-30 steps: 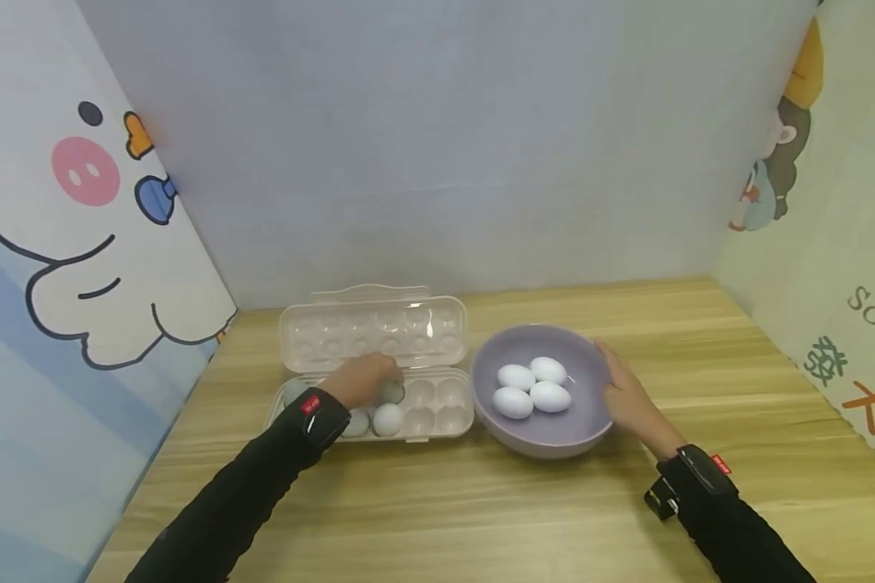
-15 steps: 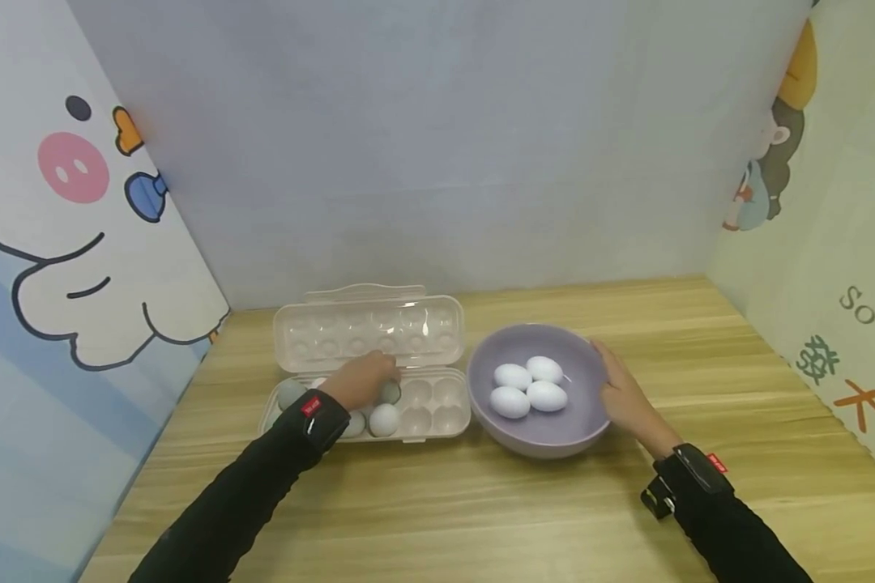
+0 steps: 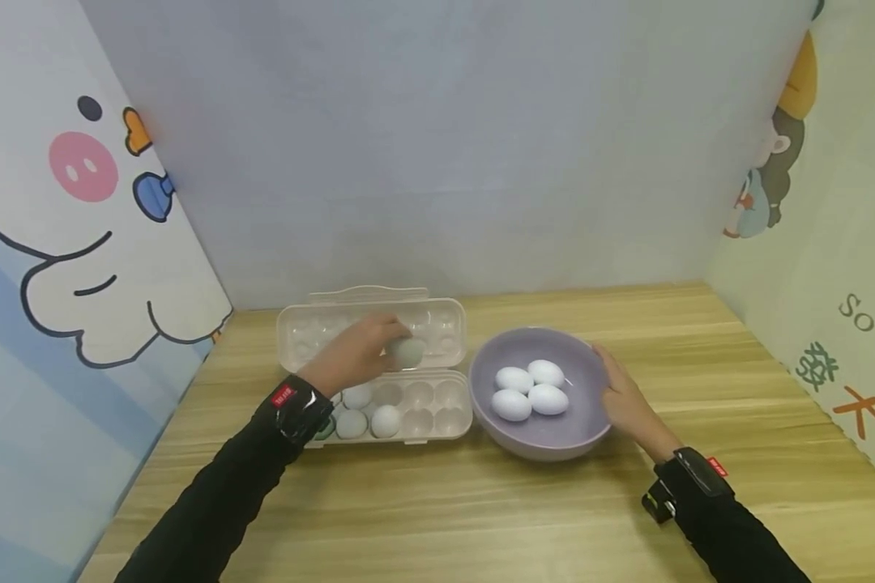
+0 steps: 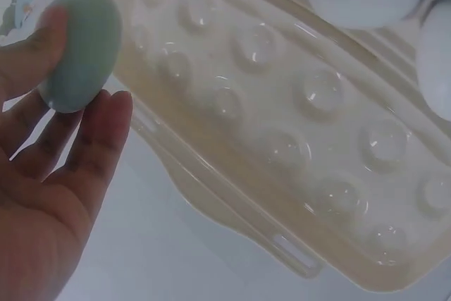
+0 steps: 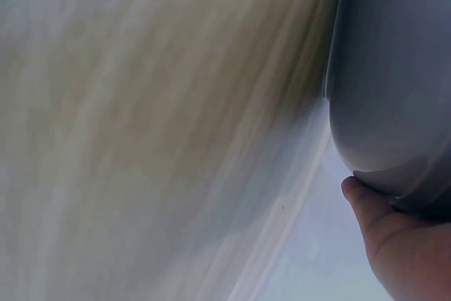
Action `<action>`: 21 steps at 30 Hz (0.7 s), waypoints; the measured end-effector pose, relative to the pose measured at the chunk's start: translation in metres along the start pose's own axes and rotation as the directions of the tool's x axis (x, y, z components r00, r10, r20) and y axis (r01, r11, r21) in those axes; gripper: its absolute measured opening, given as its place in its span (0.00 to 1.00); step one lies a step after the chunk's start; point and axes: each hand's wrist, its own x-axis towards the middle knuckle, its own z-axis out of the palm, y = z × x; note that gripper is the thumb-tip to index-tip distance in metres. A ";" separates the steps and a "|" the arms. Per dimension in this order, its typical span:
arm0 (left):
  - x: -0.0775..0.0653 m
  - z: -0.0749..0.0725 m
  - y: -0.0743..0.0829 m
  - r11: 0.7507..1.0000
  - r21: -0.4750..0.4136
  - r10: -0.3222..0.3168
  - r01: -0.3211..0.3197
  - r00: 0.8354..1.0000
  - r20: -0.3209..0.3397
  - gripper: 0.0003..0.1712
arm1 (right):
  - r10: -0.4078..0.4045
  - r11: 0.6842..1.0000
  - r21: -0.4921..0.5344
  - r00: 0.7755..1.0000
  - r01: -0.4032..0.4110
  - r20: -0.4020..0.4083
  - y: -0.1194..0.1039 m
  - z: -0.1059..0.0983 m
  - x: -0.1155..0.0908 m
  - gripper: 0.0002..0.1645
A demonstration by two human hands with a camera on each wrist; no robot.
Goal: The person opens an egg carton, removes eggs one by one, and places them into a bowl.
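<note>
A pale green egg is pinched between the thumb and fingers of my left hand, raised above the egg carton. In the head view this egg overlaps the raised lid. Several eggs sit in the left part of the carton's base, among them a white egg at the front; my left wrist hides some cups. The right hand grips the right rim of a purple bowl, which holds several white eggs.
The wooden table reaches back to a grey-white curtain. Printed panels stand at the left and right. Carton and bowl are side by side, nearly touching.
My left hand has lifted the green egg out of a back-row cup, moving up and slightly right. That cup is now bare. The right hand stays on the bowl's rim.
</note>
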 end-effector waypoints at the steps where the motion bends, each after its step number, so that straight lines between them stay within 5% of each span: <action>1: 0.000 0.000 0.002 1.000 -0.016 0.006 -0.006 1.000 -0.018 0.20 | 0.001 1.000 -0.001 1.000 -0.001 0.000 0.000 0.000 0.000 0.46; 10: 0.003 0.012 0.020 0.991 -0.107 0.058 -0.076 0.986 -0.158 0.22 | -0.002 1.000 -0.013 1.000 0.002 -0.004 0.003 0.000 0.002 0.45; 21: 0.001 0.020 0.034 0.960 -0.279 -0.050 0.014 0.991 -0.122 0.18 | -0.009 1.000 -0.020 1.000 0.009 0.001 -0.001 0.000 0.000 0.44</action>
